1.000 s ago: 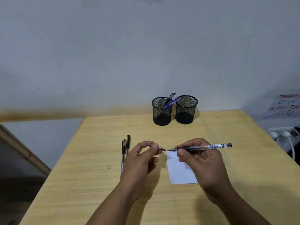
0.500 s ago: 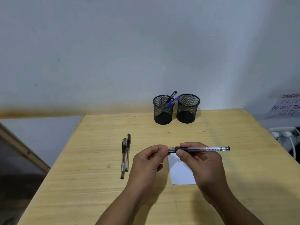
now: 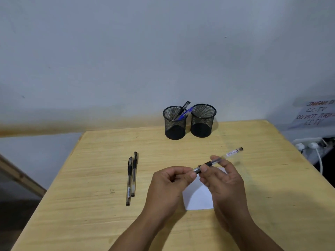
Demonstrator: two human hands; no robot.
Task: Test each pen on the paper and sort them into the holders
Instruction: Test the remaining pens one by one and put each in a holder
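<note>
A clear pen with a black grip (image 3: 230, 153) is held tilted above the white paper (image 3: 198, 198), its back end pointing up to the right. My right hand (image 3: 223, 180) pinches its barrel. My left hand (image 3: 168, 183) pinches the capped tip end. Two more clear black pens (image 3: 131, 176) lie side by side on the table, left of my hands. At the back stand two black mesh holders. The left holder (image 3: 175, 124) holds a black pen and a blue pen (image 3: 184, 115); the right holder (image 3: 203, 122) shows no pens.
The wooden table (image 3: 90, 205) ends near the wall just behind the holders. A white power strip with plugs (image 3: 308, 144) and a paper sign (image 3: 315, 115) sit off the right edge. A wooden plank (image 3: 20, 176) leans at the left.
My left hand brought the cap to the pen's tip and the two joined. The pen has tilted, its back end rising to the right. The view shifted slightly.
</note>
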